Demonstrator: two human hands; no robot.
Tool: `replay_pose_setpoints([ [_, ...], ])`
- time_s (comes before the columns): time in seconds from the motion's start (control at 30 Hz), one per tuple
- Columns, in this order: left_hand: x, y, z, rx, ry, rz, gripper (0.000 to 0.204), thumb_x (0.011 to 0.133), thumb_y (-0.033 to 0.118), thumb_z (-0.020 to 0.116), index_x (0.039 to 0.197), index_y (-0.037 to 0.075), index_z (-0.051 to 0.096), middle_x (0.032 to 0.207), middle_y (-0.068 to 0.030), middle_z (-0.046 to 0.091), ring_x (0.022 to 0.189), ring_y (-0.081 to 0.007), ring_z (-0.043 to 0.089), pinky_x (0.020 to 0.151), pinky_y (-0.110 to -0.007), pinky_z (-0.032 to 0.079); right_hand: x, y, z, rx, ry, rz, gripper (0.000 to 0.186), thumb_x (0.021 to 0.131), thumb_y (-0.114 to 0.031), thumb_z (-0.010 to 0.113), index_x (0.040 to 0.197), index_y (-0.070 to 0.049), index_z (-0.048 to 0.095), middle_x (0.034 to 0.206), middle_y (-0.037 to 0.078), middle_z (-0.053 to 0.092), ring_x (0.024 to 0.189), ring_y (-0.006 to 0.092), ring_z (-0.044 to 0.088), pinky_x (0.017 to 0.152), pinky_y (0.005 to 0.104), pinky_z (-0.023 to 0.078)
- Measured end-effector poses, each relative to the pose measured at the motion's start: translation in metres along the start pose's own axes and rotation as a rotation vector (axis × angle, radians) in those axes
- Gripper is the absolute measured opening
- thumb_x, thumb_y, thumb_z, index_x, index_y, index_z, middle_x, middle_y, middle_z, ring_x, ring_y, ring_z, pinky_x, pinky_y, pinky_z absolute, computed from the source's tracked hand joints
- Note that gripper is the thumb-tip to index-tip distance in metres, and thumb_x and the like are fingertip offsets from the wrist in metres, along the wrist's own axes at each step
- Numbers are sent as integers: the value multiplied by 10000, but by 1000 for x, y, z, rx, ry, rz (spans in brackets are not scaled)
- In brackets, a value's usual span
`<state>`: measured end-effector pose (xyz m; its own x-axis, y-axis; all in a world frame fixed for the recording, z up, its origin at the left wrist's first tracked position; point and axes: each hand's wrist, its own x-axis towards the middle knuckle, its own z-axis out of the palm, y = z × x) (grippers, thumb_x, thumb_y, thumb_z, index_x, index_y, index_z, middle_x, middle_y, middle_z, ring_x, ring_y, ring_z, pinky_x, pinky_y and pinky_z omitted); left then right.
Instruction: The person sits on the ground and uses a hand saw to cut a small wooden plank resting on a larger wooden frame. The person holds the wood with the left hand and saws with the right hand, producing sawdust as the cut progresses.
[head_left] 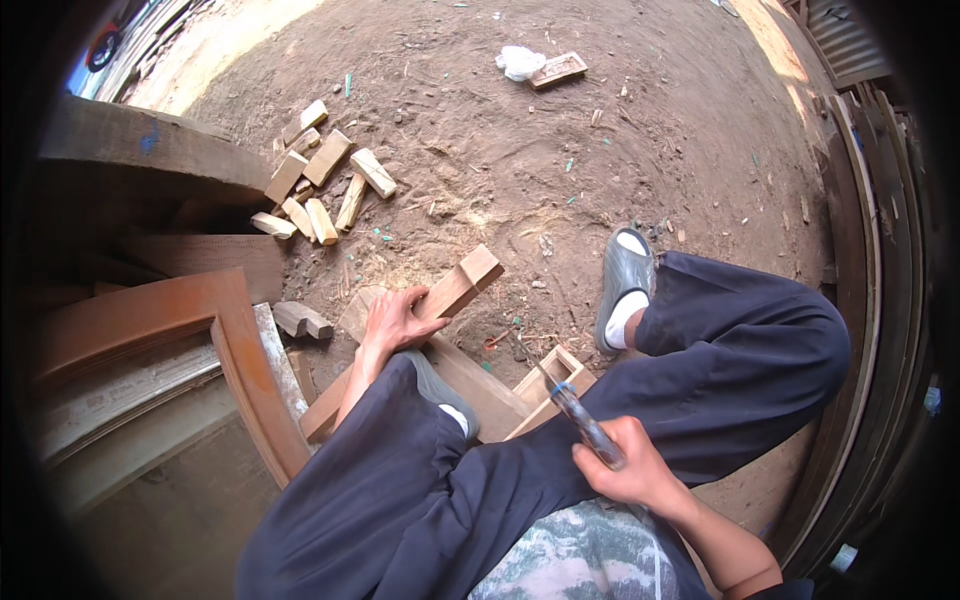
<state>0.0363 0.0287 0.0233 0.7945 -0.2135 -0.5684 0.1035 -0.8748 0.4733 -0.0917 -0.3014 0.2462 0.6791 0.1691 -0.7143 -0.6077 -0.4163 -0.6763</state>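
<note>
My left hand (396,324) grips a squared length of wood (462,278) that slants up to the right, beside my left shoe (440,398). My right hand (615,460) is closed round the mottled, blue-tipped handle of a thin-bladed tool (582,420) above my lap, its narrow blade pointing up toward the wood. Below that blade lies a small open wooden box or frame (548,362), partly hidden by my leg. A wider board (490,400) lies under the left shoe.
Cut wooden blocks (328,158) are scattered upper left on the dirt ground. A brown panelled frame (240,350) and thick timber (150,150) stand at left. Stacked boards (860,230) line the right. A small tray (558,68) with a white bag (520,62) lies farther off.
</note>
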Motion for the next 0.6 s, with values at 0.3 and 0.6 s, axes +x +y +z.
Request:
replay_pose_setpoints([
  [0.3,1,-22,10,-32,116,107,649,677,522,867,1137,74,774,955,-189,766,920,-395,732,828,-461,565,-16,13,22,-58,8,-6,337,843,-77,649,583,-14,445,496,43,437,508,65,421,472,354,343],
  [0.6,4,-29,18,-33,171,178,652,670,510,868,1143,70,775,946,-191,768,924,-394,737,832,-458,566,33,16,28,-88,39,-31,373,869,-89,664,606,-36,405,536,-23,361,542,34,368,471,332,290],
])
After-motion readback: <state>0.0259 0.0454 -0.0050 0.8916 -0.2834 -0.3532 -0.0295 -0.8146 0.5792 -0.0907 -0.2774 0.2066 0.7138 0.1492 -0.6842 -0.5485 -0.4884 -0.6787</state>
